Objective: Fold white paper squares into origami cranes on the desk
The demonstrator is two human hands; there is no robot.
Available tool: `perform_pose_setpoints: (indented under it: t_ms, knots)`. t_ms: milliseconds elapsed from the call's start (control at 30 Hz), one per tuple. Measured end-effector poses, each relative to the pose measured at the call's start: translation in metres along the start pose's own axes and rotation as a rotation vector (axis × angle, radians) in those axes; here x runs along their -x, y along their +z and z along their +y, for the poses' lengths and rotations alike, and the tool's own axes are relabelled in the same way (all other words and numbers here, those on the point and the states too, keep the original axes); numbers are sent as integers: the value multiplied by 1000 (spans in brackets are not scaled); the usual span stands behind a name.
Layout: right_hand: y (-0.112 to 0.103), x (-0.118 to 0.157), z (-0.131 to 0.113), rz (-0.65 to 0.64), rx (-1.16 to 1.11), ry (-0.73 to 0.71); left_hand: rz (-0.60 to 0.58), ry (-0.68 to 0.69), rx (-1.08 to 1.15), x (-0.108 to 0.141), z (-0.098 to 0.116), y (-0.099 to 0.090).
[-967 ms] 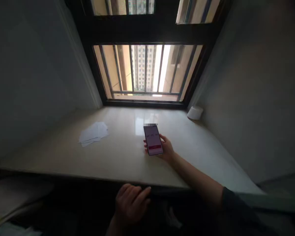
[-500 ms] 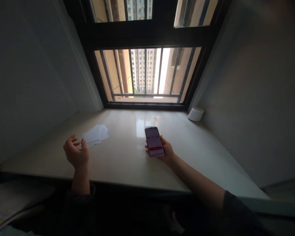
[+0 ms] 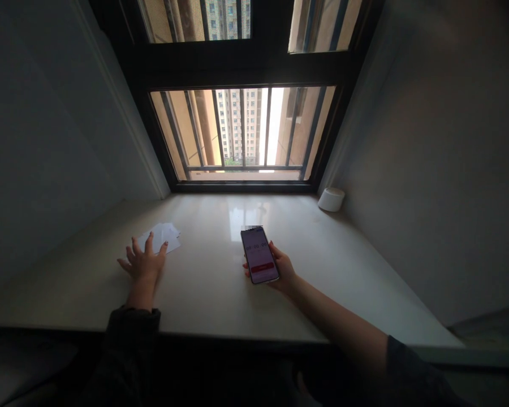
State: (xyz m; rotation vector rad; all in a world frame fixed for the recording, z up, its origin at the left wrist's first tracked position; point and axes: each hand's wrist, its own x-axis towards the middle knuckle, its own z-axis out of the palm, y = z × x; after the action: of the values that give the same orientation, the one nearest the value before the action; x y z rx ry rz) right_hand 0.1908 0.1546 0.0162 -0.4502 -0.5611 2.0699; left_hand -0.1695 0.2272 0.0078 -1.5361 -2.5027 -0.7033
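Note:
Several white paper pieces [image 3: 167, 236] lie in an overlapping pile on the left part of the pale windowsill [image 3: 212, 294]. My left hand [image 3: 145, 263] is palm down with fingers spread, over the near edge of the pile; whether the fingertips touch the paper I cannot tell. In my right hand [image 3: 283, 270] is a phone [image 3: 259, 257], screen up, its fingers wrapped round the phone's sides and back. The screen shows a row of zeros and a red bar below it.
A white rounded object [image 3: 331, 199] stands at the back right corner of the sill. Behind the sill rises a dark-framed window [image 3: 241, 186] with bars outside. Walls flank both sides, and the sill's front edge runs below my hands.
My left hand has turned from palm up with curled fingers to palm down, spread over the papers. The phone stays in my right hand. The whole view has shifted slightly.

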Motion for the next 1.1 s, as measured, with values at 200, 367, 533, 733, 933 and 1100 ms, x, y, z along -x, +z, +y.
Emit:
perform_pose_setpoints:
  t_ms: [200,367,533,733,933,1100]
  knots:
    - [1,3,-2,-23,14,-1,-63,-53,-94,-7,-6,5]
    - [0,4,-2,-37,12,-1,-231,-24,-156,-8,-3,3]
    - [1,4,-3,-50,26,-8,-223,-22,-140,-11,-6,5]
    - [5,6,-2,-26,60,-10,-168,-19,-100,-11,-8,8]
    - [13,7,-21,133,212,-62,-147,-14,-85,-13,-14,7]
    - [-17,54,-79,654,836,-425,-144,-79,-81,-27,-22,17]
